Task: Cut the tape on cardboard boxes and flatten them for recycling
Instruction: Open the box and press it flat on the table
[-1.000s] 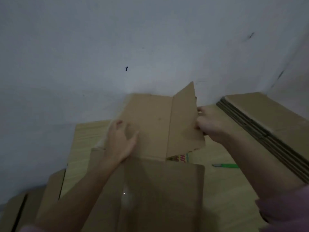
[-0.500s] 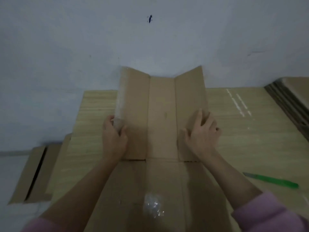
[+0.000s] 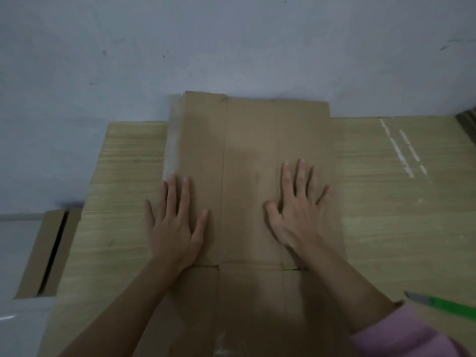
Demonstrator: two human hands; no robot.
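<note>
Since half a second ago the two raised side flaps have gone down: the cardboard box [image 3: 251,176] now lies flat on the wooden board [image 3: 123,202], its far edge against the grey wall [image 3: 231,42]. Both hands have flattened out; earlier the left curled round the left flap's edge.

Far left: a second cardboard piece [image 3: 41,256] on the pale floor, beside the board's left edge, a dark slot running along its length.

Left flap: a strip of clear tape [image 3: 173,140] along its outer edge, shiny, running from the far corner down to the fingertips.

Left hand [image 3: 175,228]: palm down, fingers straight and slightly spread, thumb angled out to the right. It straddles the flap's left edge, the outer fingers on the board and the thumb side on cardboard.

Centre: two lengthwise creases divide the flattened panel into three strips. A crosswise fold runs just below the wrists, with more cardboard continuing toward the viewer.

Right hand [image 3: 298,210]: palm down on the right strip, fingers straight and fanned wide, thumb out to the left. Pink sleeve [image 3: 407,338] at lower right.

Right: pale scuff marks on the board. Green-handled utility knife [image 3: 445,306] lying on the board near the right forearm, apart from the box. A stack of flattened cardboard [image 3: 467,122] shows at the right edge; only a corner is visible.
</note>
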